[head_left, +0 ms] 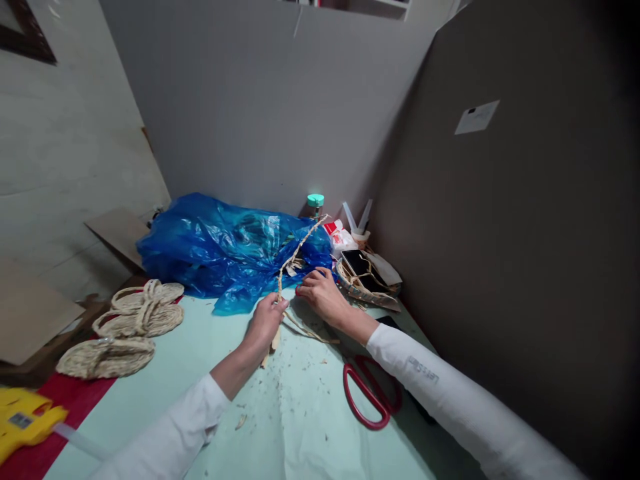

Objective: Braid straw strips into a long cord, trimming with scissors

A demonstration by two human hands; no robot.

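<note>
My left hand [269, 320] is closed on a braided straw cord [287, 261], whose upper part rises and bends to the right in front of a blue plastic bag [215, 240]. Loose straw strands hang below that hand and trail right over the pale green table cover [300, 413]. To the right, my right hand [323, 292] is raised at the bag's edge, its fingers bent. Whatever those fingers might hold is too small to make out.
Red-handled scissors [367, 400] lie below my right forearm. Woven straw sandals [120, 357] and a yellow glue gun [25, 420] are at left. A basket [355, 287] with a phone [361, 267], and a green-capped bottle [316, 201], stand at the back right.
</note>
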